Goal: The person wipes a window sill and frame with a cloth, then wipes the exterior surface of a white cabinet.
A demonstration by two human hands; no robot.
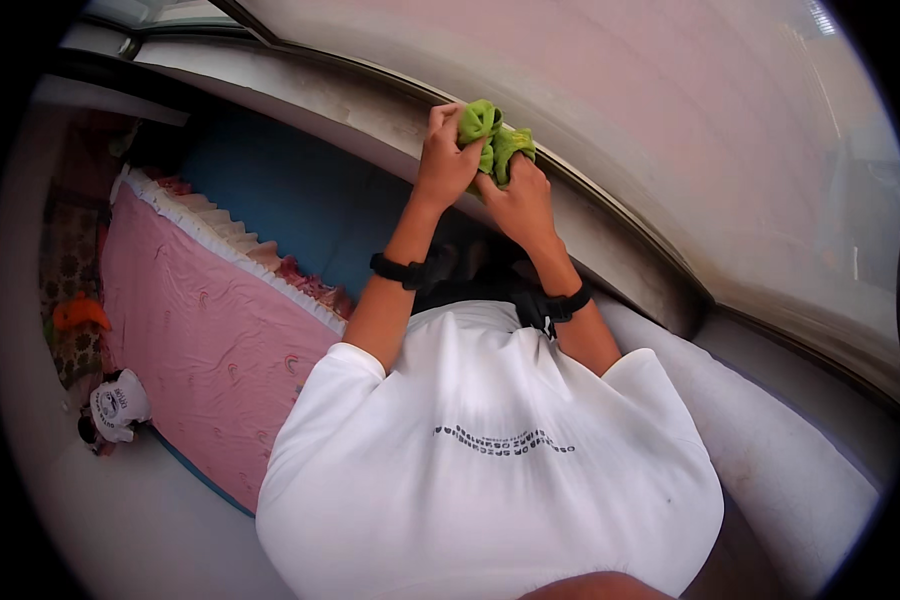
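Observation:
A crumpled green cloth (511, 144) is bunched between both hands, above a pale window sill (390, 124). My left hand (444, 161) grips its left part, with the fingers curled at the cloth's edge. On the right part, my right hand (521, 193) has its fingers pressed into the folds. Just beyond the cloth runs the metal window frame (607, 191), below a large, hazy glass pane (645, 112). Parts of the fingers are hidden by the cloth.
A bed with a pink sheet (217, 322) and ruffled edge lies at the left, beside a blue surface (300, 195). A person (116, 409) in a white shirt is at its far left end, near an orange item (81, 313). A pale ledge (750, 420) extends at the right.

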